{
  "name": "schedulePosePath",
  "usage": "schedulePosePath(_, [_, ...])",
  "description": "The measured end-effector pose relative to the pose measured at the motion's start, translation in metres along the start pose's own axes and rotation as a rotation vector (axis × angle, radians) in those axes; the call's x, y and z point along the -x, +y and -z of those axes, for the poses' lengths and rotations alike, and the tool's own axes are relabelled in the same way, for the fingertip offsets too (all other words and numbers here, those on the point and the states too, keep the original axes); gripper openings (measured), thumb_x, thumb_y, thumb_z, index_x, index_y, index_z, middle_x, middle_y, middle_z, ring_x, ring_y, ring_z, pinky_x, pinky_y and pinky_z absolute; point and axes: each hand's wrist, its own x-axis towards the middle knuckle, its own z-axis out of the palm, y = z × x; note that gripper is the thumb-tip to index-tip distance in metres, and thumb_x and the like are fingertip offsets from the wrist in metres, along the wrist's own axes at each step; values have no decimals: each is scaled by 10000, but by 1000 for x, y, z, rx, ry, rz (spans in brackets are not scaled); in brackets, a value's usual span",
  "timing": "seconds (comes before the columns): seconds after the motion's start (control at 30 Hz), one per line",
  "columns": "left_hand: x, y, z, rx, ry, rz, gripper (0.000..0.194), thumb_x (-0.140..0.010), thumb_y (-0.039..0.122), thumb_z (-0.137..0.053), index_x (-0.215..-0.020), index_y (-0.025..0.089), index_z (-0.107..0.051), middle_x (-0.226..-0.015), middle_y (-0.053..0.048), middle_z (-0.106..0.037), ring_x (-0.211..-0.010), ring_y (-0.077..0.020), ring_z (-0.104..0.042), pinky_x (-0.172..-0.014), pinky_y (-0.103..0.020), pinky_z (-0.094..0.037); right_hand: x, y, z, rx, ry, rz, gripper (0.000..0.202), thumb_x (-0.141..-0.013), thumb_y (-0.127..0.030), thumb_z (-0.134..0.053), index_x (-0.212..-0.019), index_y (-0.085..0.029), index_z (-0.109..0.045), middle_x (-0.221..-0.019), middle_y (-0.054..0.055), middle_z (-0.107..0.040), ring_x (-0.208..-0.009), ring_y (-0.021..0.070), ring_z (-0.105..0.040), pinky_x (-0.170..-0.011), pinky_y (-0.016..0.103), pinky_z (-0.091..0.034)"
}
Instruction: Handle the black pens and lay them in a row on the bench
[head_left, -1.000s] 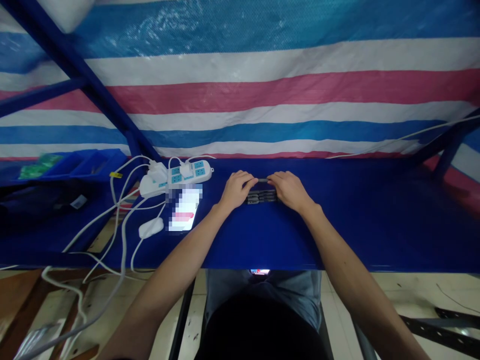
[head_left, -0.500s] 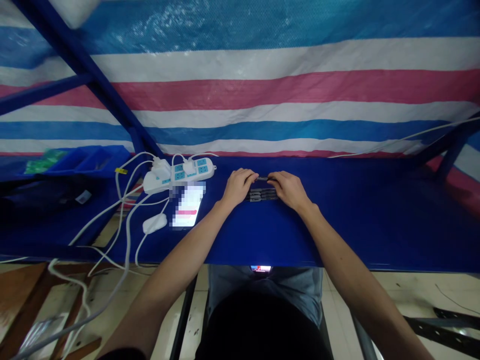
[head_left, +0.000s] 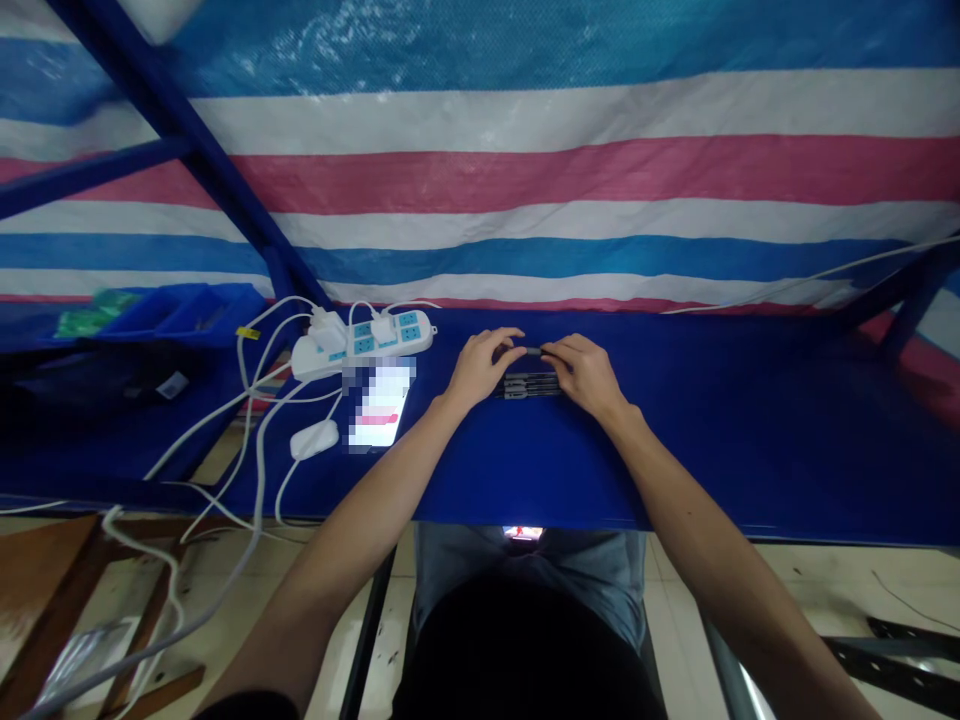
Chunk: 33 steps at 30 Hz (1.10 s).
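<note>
Several black pens [head_left: 529, 386] lie side by side on the blue tabletop, just below my hands. Above that row is another dark pen [head_left: 534, 351], its right end pinched in the fingertips of my right hand [head_left: 586, 372]. My left hand [head_left: 478, 368] is at its other end, thumb and forefinger apart, with the thumb tip close to the pen. Whether that thumb touches it I cannot tell. Fingers hide part of the pen and the ends of the row.
A white power strip [head_left: 364, 345] with plugs and cables stands at the left. Before it lie a lit phone [head_left: 382, 405] and a white adapter [head_left: 314, 439]. Blue bins [head_left: 202, 312] sit further left. A striped sheet [head_left: 570, 180] hangs behind the table [head_left: 750, 430].
The forefinger of my left hand has lifted away from its thumb, loosening from the pen's left end. My right hand stays on the pen. The whole view has shifted slightly.
</note>
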Motion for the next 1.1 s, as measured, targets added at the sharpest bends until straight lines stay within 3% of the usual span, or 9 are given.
schedulePosePath(0.07, [0,1,-1,17,5,-21,187,-1025,382,-607,-1133,252,-686,-1008,-14,-745,-921,-204,-654,-888,-355,-444,0,0,1,19,8,5,330,-1062,-308,-474,-1168,-173,-755,-1014,120,-757,-915,255,-646,-877,423,-506])
schedulePosePath(0.23, [-2,2,-1,-38,-34,-14,396,-1091,353,-437,-813,208,-677,-830,-27,-717,-878,-217,-637,-861,-369,-440,-1,-2,1,26,10,10,320,-1062,-320,-482,-1138,-186,-763,-1043,112,-764,-940,254,-656,-877,420,-484])
schedulePosePath(0.37, [0,3,1,-3,-25,-32,197,-1039,395,-572,-1080,238,-684,-1007,-28,-728,-960,-219,-639,-928,-378,-450,-1,-3,3,21,28,-2,315,-1060,-313,-482,-1132,-183,-761,-1025,108,-763,-927,246,-651,-878,409,-475])
schedulePosePath(0.43, [1,4,1,19,-11,-68,183,-1030,383,-591,-1109,232,-657,-1031,-40,-709,-971,-218,-621,-930,-374,-459,-1,-2,3,29,38,1,315,-1060,-309,-484,-1132,-181,-762,-1010,103,-762,-911,239,-645,-860,398,-470])
schedulePosePath(0.5, [1,4,0,19,-8,-104,216,-1061,372,-519,-1002,216,-656,-976,-51,-690,-961,-225,-589,-911,-375,-465,0,-2,4,46,43,16,314,-1062,-311,-488,-1135,-187,-767,-1008,95,-765,-896,233,-639,-830,390,-457])
schedulePosePath(0.63, [0,3,-1,-22,5,-79,476,-1101,421,-386,-735,204,-598,-806,-48,-633,-881,-222,-545,-854,-378,-457,-1,-4,4,72,48,40,303,-1063,-323,-504,-1140,-209,-774,-1020,85,-772,-878,228,-628,-793,391,-426])
schedulePosePath(0.9, [-1,-2,-1,27,113,4,622,-1107,468,-353,-563,201,-494,-622,-27,-555,-725,-194,-540,-722,-359,-429,-1,1,5,66,131,49,258,-1050,-294,-535,-1104,-218,-775,-1001,72,-771,-872,226,-629,-769,389,-407])
schedulePosePath(1.0, [-1,-5,0,55,132,-15,546,-1092,435,-437,-626,193,-585,-711,-22,-634,-783,-188,-585,-801,-355,-447,0,4,8,79,136,37,245,-1043,-295,-539,-1076,-221,-771,-976,65,-762,-876,228,-625,-762,388,-397])
schedulePosePath(1.1, [-2,-5,0,65,153,-34,334,-1069,382,-519,-843,202,-686,-894,-26,-704,-904,-195,-624,-884,-356,-460,0,7,13,109,141,32,237,-1037,-289,-539,-1068,-221,-764,-958,60,-753,-867,226,-614,-762,388,-379])
